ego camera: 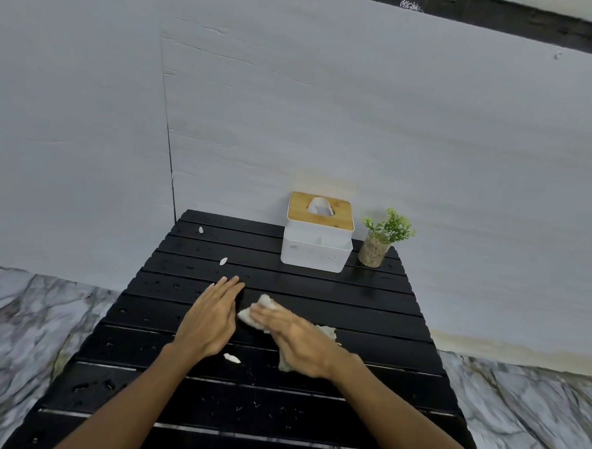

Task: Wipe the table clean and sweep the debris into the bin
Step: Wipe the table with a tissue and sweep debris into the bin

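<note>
A pale grey painted wall [328, 106] fills the upper half, and a grey-veined marble floor [26, 306] shows on both sides below. By the wall stands a black slatted wooden desk [352, 292], its boards dotted with water drops and tiny specks. At its far right stands a white plastic box with a bamboo lid [315, 256]. Two bare forearms reach over the desk. The left hand [210, 323] lies near the middle, its grip spread flat, fingers straight and side by side. The right hand [302, 341] (blurred) has its grip flat too, straight fingers pressing on a crumpled off-white cloth [266, 301], which sits on the middle boards just beside the left hand. Right of the box stands a small green plant in a glass jar [373, 252]. Three small white scraps [232, 358] lie on the desk: one by the left wrist, two on the far left boards.
</note>
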Available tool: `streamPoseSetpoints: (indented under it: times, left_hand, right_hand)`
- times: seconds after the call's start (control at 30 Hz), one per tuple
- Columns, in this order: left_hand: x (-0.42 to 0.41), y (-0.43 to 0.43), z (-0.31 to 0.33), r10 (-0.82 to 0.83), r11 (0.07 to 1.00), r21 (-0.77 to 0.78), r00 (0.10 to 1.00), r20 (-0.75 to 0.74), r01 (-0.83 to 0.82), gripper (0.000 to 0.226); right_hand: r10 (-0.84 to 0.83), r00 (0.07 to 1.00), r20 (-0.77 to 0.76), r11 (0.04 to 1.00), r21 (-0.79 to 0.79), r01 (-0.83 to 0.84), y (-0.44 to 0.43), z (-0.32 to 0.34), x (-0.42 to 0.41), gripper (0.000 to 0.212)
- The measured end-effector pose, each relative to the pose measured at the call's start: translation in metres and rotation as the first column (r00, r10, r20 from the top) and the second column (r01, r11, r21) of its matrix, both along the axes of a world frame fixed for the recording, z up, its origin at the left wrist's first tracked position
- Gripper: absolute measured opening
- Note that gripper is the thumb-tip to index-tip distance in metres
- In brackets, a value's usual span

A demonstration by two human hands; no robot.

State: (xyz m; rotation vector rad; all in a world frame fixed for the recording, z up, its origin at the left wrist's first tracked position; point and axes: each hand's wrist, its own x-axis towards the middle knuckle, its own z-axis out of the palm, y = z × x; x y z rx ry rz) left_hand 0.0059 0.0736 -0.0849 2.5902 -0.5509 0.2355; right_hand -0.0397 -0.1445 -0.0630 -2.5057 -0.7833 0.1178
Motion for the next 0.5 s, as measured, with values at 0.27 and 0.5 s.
streamPoseSetpoints:
  times: [0.27,0.5]
  left_hand:
    - [0.003,-0.004,0.001,-0.002,0.999,0.04,1.0,-0.03,0.004,0.051]
    - [0.011,-0.018,0.001,-0.016,0.999,0.043,0.999,-0.046,0.018,0.048]
  right_hand:
    - [-0.496,0.868,-0.013,0.831,0.283,0.479,-0.063,0.019,-0.008,0.045]
    - [-0.466,0.88,0.093,0.881,-0.037,0.471,-0.03,-0.006,0.026,0.056]
